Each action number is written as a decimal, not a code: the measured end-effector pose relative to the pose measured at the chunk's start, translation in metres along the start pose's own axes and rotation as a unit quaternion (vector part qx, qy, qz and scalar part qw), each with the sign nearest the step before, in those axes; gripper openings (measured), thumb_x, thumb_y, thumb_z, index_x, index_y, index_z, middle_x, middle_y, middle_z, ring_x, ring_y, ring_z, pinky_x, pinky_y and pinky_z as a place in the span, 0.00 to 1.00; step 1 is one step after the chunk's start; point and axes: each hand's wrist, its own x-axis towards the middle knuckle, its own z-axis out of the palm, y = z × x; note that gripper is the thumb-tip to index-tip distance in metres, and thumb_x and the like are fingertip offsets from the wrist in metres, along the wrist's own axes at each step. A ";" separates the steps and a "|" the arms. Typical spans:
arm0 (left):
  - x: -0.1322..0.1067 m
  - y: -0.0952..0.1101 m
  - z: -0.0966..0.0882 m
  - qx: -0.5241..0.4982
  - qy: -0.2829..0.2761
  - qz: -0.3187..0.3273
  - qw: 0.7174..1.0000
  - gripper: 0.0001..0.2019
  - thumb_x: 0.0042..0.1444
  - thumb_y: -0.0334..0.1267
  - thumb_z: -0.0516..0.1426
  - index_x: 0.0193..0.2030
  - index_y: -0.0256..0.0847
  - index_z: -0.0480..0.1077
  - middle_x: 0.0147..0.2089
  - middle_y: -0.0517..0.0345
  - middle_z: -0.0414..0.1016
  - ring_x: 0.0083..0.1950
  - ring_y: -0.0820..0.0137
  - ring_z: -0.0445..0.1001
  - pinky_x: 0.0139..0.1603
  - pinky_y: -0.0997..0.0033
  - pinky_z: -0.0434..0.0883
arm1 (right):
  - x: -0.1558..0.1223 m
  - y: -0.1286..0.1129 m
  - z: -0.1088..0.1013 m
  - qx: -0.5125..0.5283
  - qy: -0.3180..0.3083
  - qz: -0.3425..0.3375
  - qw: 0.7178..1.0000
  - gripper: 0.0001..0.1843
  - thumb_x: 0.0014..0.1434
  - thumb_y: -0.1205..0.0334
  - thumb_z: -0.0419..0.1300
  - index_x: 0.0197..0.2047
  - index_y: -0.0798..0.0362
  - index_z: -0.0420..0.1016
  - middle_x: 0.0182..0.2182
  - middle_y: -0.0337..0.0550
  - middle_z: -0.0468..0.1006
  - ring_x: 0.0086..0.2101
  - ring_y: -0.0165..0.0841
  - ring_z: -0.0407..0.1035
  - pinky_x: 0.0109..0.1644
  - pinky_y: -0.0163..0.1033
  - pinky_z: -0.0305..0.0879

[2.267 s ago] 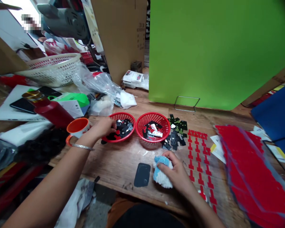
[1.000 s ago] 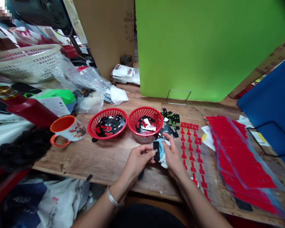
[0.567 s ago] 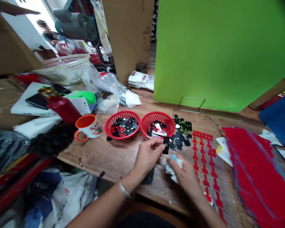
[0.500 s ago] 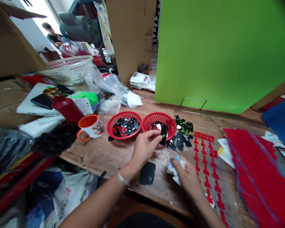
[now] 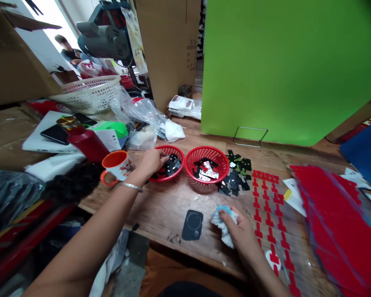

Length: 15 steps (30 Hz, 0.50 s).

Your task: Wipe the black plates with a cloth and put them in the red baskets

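My left hand [image 5: 153, 161] reaches into the left red basket [image 5: 183, 165], fingers bent and close together at the small black and red flat pieces [image 5: 172, 165]. Whether a piece is between the fingertips is hidden. My right hand [image 5: 239, 231] grips a crumpled white and light-blue cloth [image 5: 224, 222] just above the table. Beside that basket, the right red basket [image 5: 207, 150] holds black, red and white flat pieces [image 5: 208, 169]. On the table between my arms lies a dark rounded pad [image 5: 192, 225].
Loose black pieces [image 5: 235, 181] lie right of the baskets, then rows of red T-shaped pieces [image 5: 268, 214]. Red sheets in plastic [image 5: 334, 222] lie far right. An orange-rimmed mug [image 5: 119, 165] and red bottle [image 5: 86, 140] stand left. A green board [image 5: 281, 74] rises behind.
My left hand has moved left from the right basket to the left one; the black piece it held is no longer seen in it. My right hand keeps the cloth, shifted slightly.
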 end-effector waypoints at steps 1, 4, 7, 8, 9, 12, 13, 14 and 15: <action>0.005 0.000 0.005 -0.003 -0.008 -0.009 1.000 0.12 0.53 0.44 0.56 0.32 0.37 0.77 0.31 0.46 0.78 0.32 0.62 0.73 0.34 0.69 0.63 | -0.001 0.001 0.002 -0.003 -0.007 0.006 1.000 0.21 0.49 0.43 0.63 0.34 0.54 0.71 0.19 0.35 0.69 0.18 0.26 0.58 0.18 0.29 0.53; 0.018 0.005 0.017 -0.017 -0.012 -0.022 1.000 0.09 0.49 0.41 0.60 0.31 0.36 0.75 0.28 0.48 0.76 0.29 0.64 0.72 0.32 0.70 0.62 | -0.004 0.002 0.005 -0.013 -0.033 0.012 0.999 0.20 0.51 0.44 0.62 0.35 0.54 0.71 0.20 0.35 0.70 0.19 0.26 0.60 0.19 0.28 0.55; 0.019 0.007 0.016 -0.033 0.012 -0.024 0.999 0.08 0.48 0.38 0.60 0.33 0.37 0.74 0.30 0.51 0.76 0.30 0.65 0.73 0.32 0.71 0.63 | -0.007 0.003 0.004 -0.013 -0.044 0.012 0.999 0.20 0.53 0.45 0.62 0.36 0.54 0.71 0.21 0.35 0.71 0.21 0.26 0.62 0.21 0.28 0.57; 0.016 0.006 0.013 -0.038 0.026 -0.024 0.999 0.08 0.48 0.38 0.60 0.34 0.37 0.74 0.30 0.52 0.77 0.31 0.66 0.73 0.33 0.71 0.64 | -0.007 0.004 0.003 -0.012 -0.043 0.012 0.999 0.20 0.53 0.45 0.62 0.36 0.54 0.71 0.22 0.35 0.71 0.21 0.27 0.63 0.22 0.28 0.58; 0.012 0.007 0.010 -0.052 0.046 -0.025 0.997 0.08 0.48 0.38 0.60 0.34 0.37 0.74 0.31 0.53 0.77 0.32 0.66 0.73 0.33 0.71 0.64 | -0.007 0.004 0.002 -0.012 -0.041 0.015 0.999 0.20 0.52 0.45 0.62 0.37 0.54 0.71 0.22 0.35 0.71 0.21 0.27 0.62 0.21 0.28 0.58; -0.013 0.014 0.002 -0.201 0.089 -0.050 0.974 0.10 0.47 0.40 0.61 0.33 0.36 0.73 0.29 0.54 0.76 0.30 0.67 0.73 0.33 0.71 0.66 | -0.007 0.003 0.002 -0.022 -0.030 0.010 0.999 0.21 0.54 0.45 0.60 0.41 0.54 0.71 0.22 0.35 0.70 0.19 0.27 0.61 0.19 0.29 0.57; -0.025 0.020 0.002 -0.296 0.077 -0.066 0.950 0.12 0.45 0.41 0.63 0.34 0.35 0.73 0.28 0.54 0.76 0.29 0.68 0.73 0.32 0.70 0.68 | -0.007 0.002 0.003 -0.029 -0.027 -0.003 0.999 0.21 0.56 0.45 0.58 0.43 0.53 0.71 0.23 0.36 0.71 0.20 0.28 0.63 0.20 0.30 0.58; -0.039 0.028 0.004 -0.397 0.047 -0.082 0.913 0.15 0.42 0.41 0.64 0.36 0.35 0.72 0.28 0.55 0.76 0.28 0.68 0.73 0.32 0.70 0.69 | -0.007 0.001 0.004 -0.038 -0.022 -0.023 0.999 0.22 0.58 0.45 0.55 0.47 0.53 0.70 0.26 0.38 0.73 0.23 0.30 0.65 0.22 0.31 0.62; -0.053 0.039 0.009 -0.495 0.002 -0.099 0.863 0.18 0.40 0.40 0.66 0.38 0.34 0.72 0.29 0.55 0.76 0.28 0.69 0.73 0.32 0.70 0.70 | -0.007 -0.001 0.006 -0.051 -0.016 -0.052 0.997 0.22 0.60 0.46 0.53 0.51 0.52 0.69 0.31 0.41 0.75 0.28 0.32 0.69 0.27 0.33 0.66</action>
